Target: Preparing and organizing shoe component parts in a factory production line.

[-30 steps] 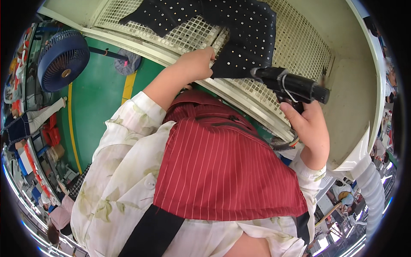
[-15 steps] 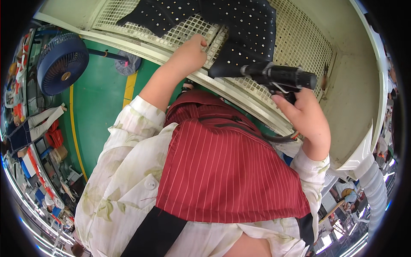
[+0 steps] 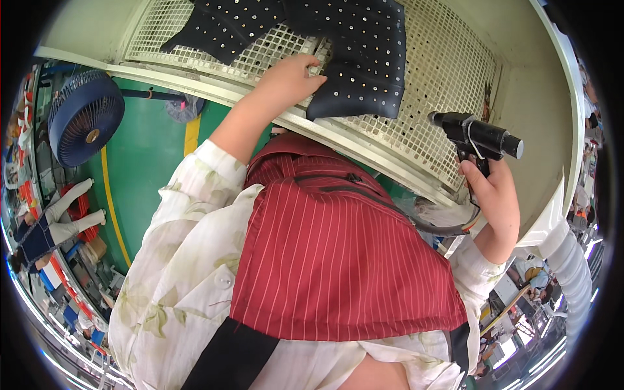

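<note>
A black, leather-like sheet [image 3: 370,65] dotted with small shiny studs lies on a cream grid surface [image 3: 429,78]. It is cut into a shape with a notch at its near side. At that notch, beside the sheet's edge, is my left hand [image 3: 289,81]. Its thumb and forefinger are apart with nothing seen between them; the other fingers are partly hidden. Off to the right, my right hand [image 3: 494,185] is wrapped round the handle of a black pistol-shaped tool [image 3: 478,135]. The tool's narrow end points left, above the grid and apart from the sheet.
A raised cream rim [image 3: 364,153] borders the grid on my side, and a cream side wall [image 3: 536,123] stands at right. A dark hose [image 3: 435,229] runs below my right hand. At left are a blue fan [image 3: 86,120] and a person [image 3: 58,224] farther off.
My right hand has moved right and nearer to me with the black tool, away from the sheet. My left thumb and forefinger have spread beside the sheet's edge.
</note>
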{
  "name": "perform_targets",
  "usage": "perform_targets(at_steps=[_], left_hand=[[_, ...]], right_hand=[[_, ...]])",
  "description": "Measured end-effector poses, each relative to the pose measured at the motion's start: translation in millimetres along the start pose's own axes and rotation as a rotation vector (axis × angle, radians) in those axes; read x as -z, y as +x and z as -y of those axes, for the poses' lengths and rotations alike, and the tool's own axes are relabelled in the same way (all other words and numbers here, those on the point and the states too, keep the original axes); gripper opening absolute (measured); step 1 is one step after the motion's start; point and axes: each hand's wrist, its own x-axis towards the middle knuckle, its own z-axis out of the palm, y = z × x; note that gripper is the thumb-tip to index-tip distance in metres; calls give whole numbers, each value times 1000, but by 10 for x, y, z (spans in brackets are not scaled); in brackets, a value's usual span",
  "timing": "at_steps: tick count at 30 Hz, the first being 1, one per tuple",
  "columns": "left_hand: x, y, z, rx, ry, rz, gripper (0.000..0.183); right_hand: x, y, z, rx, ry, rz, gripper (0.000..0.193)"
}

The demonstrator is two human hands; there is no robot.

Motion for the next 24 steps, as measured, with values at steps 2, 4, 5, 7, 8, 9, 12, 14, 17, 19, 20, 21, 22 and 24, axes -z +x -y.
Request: perform_targets(at_steps=[2,4,5,7,8,9,12,14,17,19,20,21,22,24], left_hand=[[-33,97,-12,2,4,17,22],[-31,190,-19,-136,-3,116,18],[-38,235,-32,-136,0,119,18],[-31,283,-143,-363,36,-70,14],[25,333,-202,-247,28,22,13],[25,374,-196,-247,31,25,13],[40,501,-188,-311,-184,121,21],[70,500,-253,-329,-116,111,21],[100,512,-349,-414,11,60,20],[94,538,-333,-485,79,18,19],[75,564,-288,-480,72,26,24],[79,580,-273,-475,66,33,28],[91,580,-260,-474,67,33,28],[139,556,-243,-251,-368,187,49]], right_hand=[[-49,-16,-73,-42,60,-28,29],[-106,-21,-137,-85,121,-54,28],[-127,-46,-167,-150,130,-68,29],[-197,-78,-230,-225,150,-83,30],[-236,-85,-253,-195,175,-94,30],[-259,-87,-260,-161,199,-104,31],[-341,-87,-167,-89,219,-97,32],[-382,-74,-125,-82,237,-86,32],[-415,-48,-49,-66,236,-65,34],[-451,-41,-15,-53,226,-58,35],[-481,-45,2,-60,267,-69,35],[-506,-43,21,-65,308,-80,35],[-516,-39,51,-65,309,-79,35],[-513,-32,117,-104,282,-45,36]])
